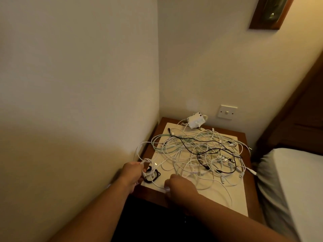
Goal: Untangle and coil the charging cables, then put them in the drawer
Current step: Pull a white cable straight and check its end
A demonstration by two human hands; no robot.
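Left hand (131, 173) round cable loops (150, 169) (tangle (197, 151) beside)

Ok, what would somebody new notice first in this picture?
A big tangle of cables, mostly white with a few black ones, sprawls over the nightstand in the room's corner. At its front left corner the left hand grips a bunch of white loops, the right hand beside it at the front edge. A white charger block sits at the back, by the wall.
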